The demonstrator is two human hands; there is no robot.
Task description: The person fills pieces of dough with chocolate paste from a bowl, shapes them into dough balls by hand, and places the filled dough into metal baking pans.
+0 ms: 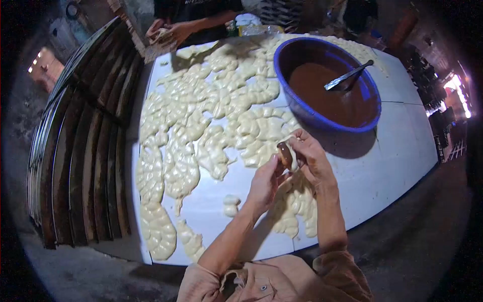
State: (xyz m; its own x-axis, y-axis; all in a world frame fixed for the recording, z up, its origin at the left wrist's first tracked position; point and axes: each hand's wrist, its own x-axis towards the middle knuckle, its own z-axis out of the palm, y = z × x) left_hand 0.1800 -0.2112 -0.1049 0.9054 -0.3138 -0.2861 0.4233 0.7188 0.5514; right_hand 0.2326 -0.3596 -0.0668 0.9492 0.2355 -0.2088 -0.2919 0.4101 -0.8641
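Above the table, my left hand [267,182] and my right hand [311,157] meet with fingers closed around one small piece of pale dough [295,160]. Glossy brown filling [285,155] shows on that piece, facing up between my fingertips. Part of it is hidden behind the fingers. Below my hands lies a patch of soft dough pieces [297,206], and a small separate dough lump [231,205] sits to the left. Up and to the right stands a blue basin [370,123] of brown paste [322,85], with a metal utensil [349,75] leaning in it.
Many flattened dough pieces [201,98] cover the left and back of the white table [397,146]. Stacked trays [85,151] stand upright off the left edge. Across the table, another person's hands [173,34] hold something pale. A second person's dark clothing [359,15] shows at the back right.
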